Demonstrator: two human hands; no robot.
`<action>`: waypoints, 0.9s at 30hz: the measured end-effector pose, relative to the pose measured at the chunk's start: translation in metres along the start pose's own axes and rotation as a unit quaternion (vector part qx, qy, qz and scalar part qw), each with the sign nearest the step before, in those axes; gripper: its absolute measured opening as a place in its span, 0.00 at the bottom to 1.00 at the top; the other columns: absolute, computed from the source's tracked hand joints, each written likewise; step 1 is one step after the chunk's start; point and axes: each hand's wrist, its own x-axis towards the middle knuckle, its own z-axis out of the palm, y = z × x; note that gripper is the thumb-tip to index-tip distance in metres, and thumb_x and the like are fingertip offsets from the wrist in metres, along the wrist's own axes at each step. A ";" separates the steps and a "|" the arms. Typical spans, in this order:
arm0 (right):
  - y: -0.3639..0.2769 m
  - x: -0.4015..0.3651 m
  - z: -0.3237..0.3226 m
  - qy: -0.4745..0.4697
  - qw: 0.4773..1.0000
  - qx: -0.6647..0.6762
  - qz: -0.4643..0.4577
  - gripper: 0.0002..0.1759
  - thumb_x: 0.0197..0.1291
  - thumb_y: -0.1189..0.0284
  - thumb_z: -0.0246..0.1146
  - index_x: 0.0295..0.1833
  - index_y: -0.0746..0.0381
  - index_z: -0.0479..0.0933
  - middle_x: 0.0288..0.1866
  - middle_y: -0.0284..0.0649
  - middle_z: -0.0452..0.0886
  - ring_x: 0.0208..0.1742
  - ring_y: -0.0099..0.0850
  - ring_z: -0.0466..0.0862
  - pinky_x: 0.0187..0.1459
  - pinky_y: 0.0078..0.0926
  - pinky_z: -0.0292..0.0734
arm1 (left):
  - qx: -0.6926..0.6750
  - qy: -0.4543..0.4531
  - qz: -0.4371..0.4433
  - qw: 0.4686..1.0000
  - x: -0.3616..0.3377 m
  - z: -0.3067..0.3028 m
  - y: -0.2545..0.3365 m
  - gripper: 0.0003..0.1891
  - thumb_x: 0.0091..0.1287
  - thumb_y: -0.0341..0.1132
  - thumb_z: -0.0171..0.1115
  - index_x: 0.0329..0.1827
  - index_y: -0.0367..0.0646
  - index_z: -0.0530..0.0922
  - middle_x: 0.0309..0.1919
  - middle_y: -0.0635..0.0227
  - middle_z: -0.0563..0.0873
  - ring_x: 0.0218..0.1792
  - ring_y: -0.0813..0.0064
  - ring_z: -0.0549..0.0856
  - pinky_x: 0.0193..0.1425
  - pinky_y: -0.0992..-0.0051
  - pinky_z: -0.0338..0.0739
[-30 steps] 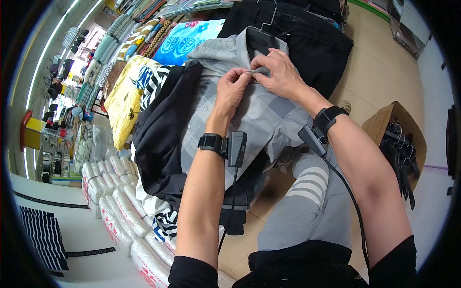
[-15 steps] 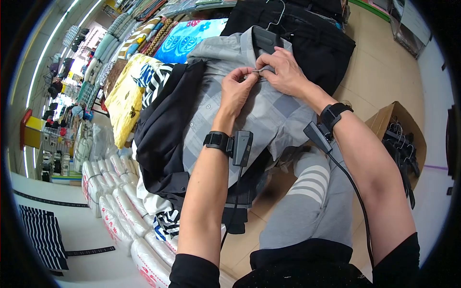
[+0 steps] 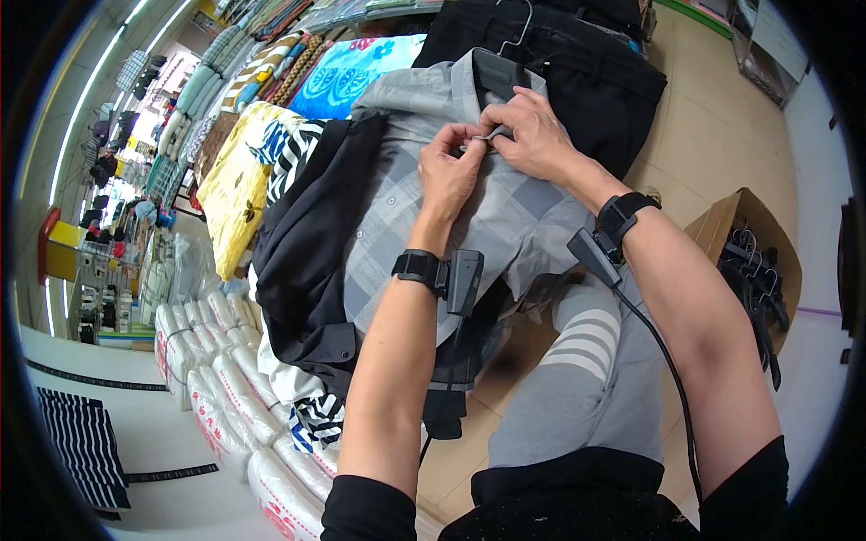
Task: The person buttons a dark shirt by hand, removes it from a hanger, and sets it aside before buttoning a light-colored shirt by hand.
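A grey checked button-up shirt (image 3: 406,194) lies spread out in front of me, with a dark hanger (image 3: 498,74) inside its collar and the metal hook pointing away. My left hand (image 3: 451,167) pinches the edge of the shirt's front below the collar. Close beside it, my right hand (image 3: 532,135) grips the same front from the other side. Thumbs and forefingers almost meet there; any button between them is hidden. Each wrist wears a black strap with a small box and a cable.
Left of the shirt lie a black garment (image 3: 311,243) and a yellow cloth (image 3: 239,185). Black trousers (image 3: 586,81) lie behind. Plastic-wrapped bundles (image 3: 230,406) are stacked at lower left. A cardboard box (image 3: 717,221) of hangers stands at right. Shelves of folded textiles run along the back.
My left hand and forearm have shifted slightly to the right, the wrist turning a little. My right hand stays almost still. Both keep their pinch on the shirt.
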 end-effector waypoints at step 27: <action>0.001 0.002 0.004 -0.003 0.999 0.012 0.036 0.09 0.62 0.70 0.64 0.47 0.57 0.86 0.38 0.45 0.87 0.53 0.43 0.86 0.87 0.47 0.57 | 0.178 0.121 0.159 0.964 -0.022 0.013 0.006 0.08 0.65 0.35 0.77 0.45 0.49 0.91 0.42 0.72 0.91 0.50 0.65 0.82 0.60 0.64 0.77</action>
